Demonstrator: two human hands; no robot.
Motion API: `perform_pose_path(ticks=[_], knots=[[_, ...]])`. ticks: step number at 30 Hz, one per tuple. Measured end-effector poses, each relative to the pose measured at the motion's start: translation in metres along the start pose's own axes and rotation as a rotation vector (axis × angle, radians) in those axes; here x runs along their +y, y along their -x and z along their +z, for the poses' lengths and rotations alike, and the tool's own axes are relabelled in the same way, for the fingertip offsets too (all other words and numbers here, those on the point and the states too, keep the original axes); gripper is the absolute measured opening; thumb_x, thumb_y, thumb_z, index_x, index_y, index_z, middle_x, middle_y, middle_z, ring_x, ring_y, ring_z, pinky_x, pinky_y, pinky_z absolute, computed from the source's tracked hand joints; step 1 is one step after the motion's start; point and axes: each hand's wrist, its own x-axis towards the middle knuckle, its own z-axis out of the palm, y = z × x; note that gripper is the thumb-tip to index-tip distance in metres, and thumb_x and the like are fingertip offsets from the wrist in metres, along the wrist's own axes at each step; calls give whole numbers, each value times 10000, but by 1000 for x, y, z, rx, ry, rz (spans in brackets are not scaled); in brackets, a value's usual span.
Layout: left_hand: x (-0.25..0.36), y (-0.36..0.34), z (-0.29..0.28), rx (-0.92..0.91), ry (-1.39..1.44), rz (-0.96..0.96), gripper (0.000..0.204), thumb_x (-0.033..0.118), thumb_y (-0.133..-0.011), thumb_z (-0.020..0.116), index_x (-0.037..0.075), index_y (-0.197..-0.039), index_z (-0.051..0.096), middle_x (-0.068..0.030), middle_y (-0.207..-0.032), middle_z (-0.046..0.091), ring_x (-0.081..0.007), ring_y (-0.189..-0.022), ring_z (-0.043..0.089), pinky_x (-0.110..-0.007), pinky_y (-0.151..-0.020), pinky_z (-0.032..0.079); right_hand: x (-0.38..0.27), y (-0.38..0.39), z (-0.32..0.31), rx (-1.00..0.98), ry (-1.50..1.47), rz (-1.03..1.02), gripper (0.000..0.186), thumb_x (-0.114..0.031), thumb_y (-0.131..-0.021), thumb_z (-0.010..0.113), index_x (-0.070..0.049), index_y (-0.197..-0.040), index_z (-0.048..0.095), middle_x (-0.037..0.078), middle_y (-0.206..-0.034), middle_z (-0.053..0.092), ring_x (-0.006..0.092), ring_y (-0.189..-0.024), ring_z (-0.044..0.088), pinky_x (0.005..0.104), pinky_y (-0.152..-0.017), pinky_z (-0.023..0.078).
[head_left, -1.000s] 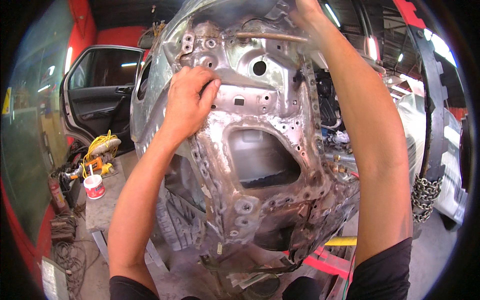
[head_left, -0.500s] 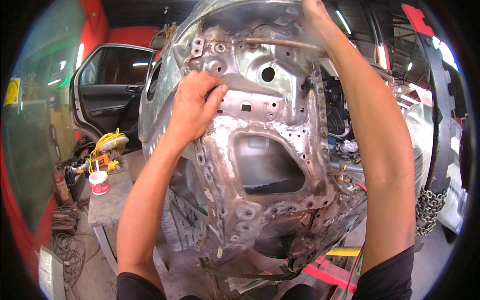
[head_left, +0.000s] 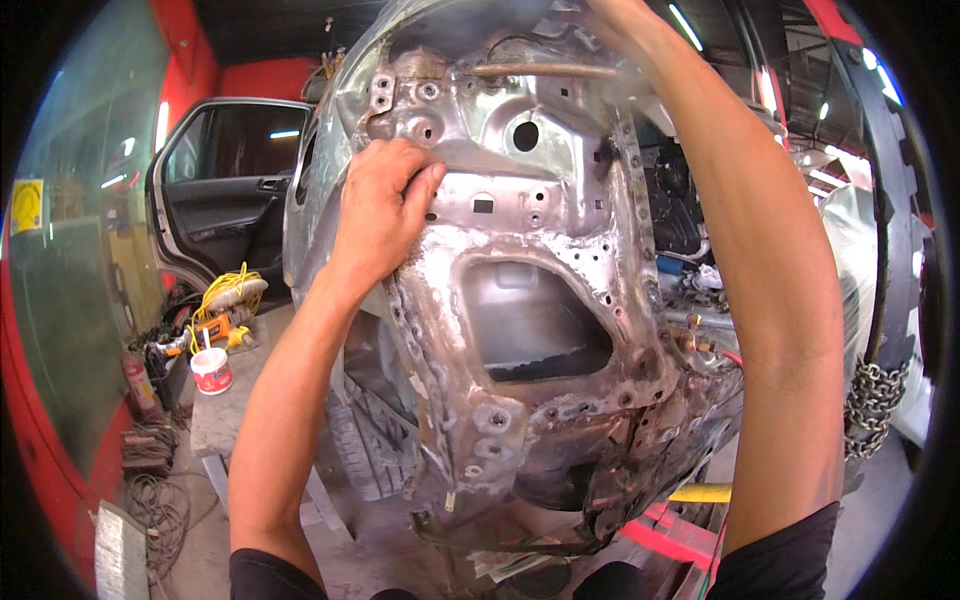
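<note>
Probably heavy, stiff car body panel (head_left: 535, 225), best held by flange (head_left: 633, 185).
Left hand (head_left: 388, 205) is curled against it; right hand (head_left: 612, 18) blurred; grips cannot be told.

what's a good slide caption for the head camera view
Left hand on a bare metal car body, right hand blurred at the picture's top, car door at left.
</note>
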Motion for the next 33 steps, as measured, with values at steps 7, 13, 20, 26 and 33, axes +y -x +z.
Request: perform_pose_path(ticks=[7, 13, 20, 26, 33], knots=[[1, -1, 0, -20, -12, -14, 173, 153, -942, 647, -17, -927, 678, -149, -880, 639, -336, -872, 607, -411, -826, 448, -4, 0, -8, 3, 15, -18, 325, -245, -896, 649, -101, -1187, 633, 115, -1058, 682, 241, -932, 666, 336, -764, 546], [-1, 2, 2, -2, 18, -49, 197, 174, -939, 656, -22, -918, 672, -150, -858, 625, -333, -854, 605, -411, -821, 446, -2, 1, -3, 9, 7, -34, 316, -249, -890, 653, -104, -1171, 635, 113, -1046, 681, 243, -922, 665, 339, -758, 546], [-1, 3, 3, 8, 40, -46, 210, 186, -945, 655, -20, -945, 694, -148, -872, 643, -325, -859, 614, -404, -829, 452, -2, 0, -6, 26, -5, -61, 306, -253, -884, 657, -106, -1152, 637, 111, -1031, 679, 244, -911, 663, 343, -751, 544], [0, 2, 3, -6, 37, -40, 202, 178, -948, 657, -15, -980, 705, -154, -909, 668, -328, -887, 632, -400, -832, 464, 0, -1, -8, 55, -11, -108, 298, -257, -879, 660, -108, -1135, 638, 109, -1018, 677, 246, -902, 662, 346, -745, 543], [0, 7, -4, -60, -47, -40, 192, 149, -955, 654, -13, -1042, 709, -162, -1025, 696, -333, -965, 647, -393, -910, 472, 17, -4, 2, 120, -76, -195, 289, -262, -872, 664, -110, -1116, 640, 107, -1003, 675, 248, -890, 661, 349, -738, 542]])
